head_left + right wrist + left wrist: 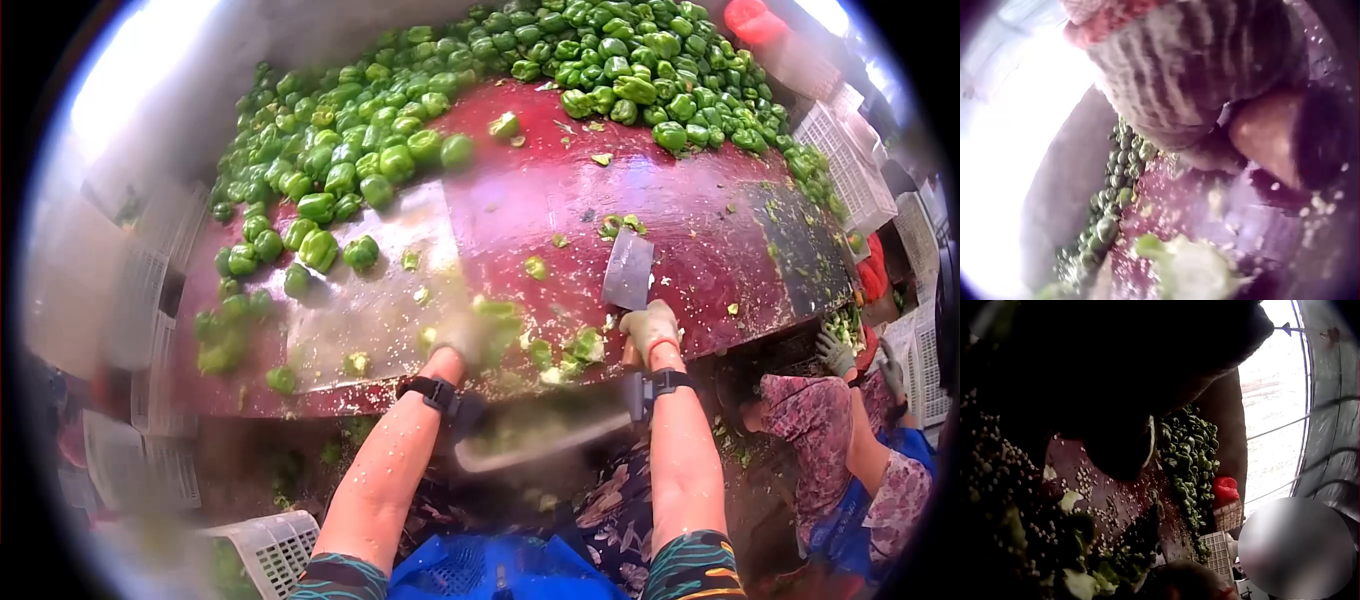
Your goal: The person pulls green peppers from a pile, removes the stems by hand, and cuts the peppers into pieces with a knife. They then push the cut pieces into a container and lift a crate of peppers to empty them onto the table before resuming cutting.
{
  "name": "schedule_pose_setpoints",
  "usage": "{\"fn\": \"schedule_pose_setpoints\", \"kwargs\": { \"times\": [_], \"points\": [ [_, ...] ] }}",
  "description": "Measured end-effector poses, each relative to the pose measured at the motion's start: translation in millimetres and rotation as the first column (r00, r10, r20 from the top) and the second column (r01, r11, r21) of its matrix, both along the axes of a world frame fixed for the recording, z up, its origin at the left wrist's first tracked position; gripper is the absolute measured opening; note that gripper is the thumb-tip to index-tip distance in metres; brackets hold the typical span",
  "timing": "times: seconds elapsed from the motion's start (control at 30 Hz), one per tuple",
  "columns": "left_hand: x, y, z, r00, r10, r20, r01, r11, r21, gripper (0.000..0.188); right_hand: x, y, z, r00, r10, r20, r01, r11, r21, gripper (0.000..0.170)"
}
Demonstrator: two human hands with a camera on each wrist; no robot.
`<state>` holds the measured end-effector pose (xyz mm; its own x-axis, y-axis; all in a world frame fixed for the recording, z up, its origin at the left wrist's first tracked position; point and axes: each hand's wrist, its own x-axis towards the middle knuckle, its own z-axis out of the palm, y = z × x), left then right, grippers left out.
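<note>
My gloved right hand (pixel 652 328) grips a cleaver by its wooden handle (pixel 1266 134), the broad blade (pixel 629 270) pointing away from me, low over the red tabletop (pixel 540 205). Left of it, my left hand (pixel 449 362) is at the table's near edge, its fingers hidden by a smudge in the head view and in dark shadow in the left wrist view. I cannot tell whether it holds anything. A blurred green pepper shape (pixel 496 325) appears beside that hand. Between the hands lie cut pepper pieces (pixel 582 348) and scattered pale seeds.
Whole green bell peppers are heaped along the back right (pixel 640 65) and left (pixel 340 165) of the table. Below the near edge is a pale-rimmed tub (pixel 540 448). Plastic crates (pixel 845 165) stand to the right, another (pixel 272 550) at lower left. Another person's gloved hand (pixel 835 352) is at right.
</note>
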<state>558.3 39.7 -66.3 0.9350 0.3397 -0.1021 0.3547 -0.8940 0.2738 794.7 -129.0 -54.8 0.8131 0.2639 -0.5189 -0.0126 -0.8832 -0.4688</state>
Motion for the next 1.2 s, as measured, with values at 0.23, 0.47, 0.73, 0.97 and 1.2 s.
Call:
{"fn": "schedule_pose_setpoints", "kwargs": {
  "times": [0.23,0.47,0.73,0.97,1.2],
  "points": [
    [39,-5,39,0.887,-0.016,-0.461,-0.025,0.996,-0.083,0.031,-33,5,-2,0.938,0.271,0.217,-0.341,0.839,0.424,0.026],
    [46,-1,9,0.794,0.294,-0.533,-0.368,0.929,-0.035,0.032,-99,15,29,0.709,0.564,0.423,-0.661,0.741,0.119,0.024],
    [15,5,6,0.801,0.544,-0.251,-0.528,0.443,-0.724,0.032,-101,29,6,0.732,0.657,0.177,-0.664,0.747,-0.03,0.029],
    [-98,53,12,0.994,0.099,-0.048,-0.065,0.884,0.463,0.028,-51,12,10,0.633,0.55,0.545,-0.572,0.807,-0.15,0.022],
    [-336,70,70,0.361,0.873,0.328,-0.769,0.478,-0.425,0.02,-28,27,-22,0.697,0.563,0.443,-0.464,0.826,-0.32,0.033]
  ]
}}
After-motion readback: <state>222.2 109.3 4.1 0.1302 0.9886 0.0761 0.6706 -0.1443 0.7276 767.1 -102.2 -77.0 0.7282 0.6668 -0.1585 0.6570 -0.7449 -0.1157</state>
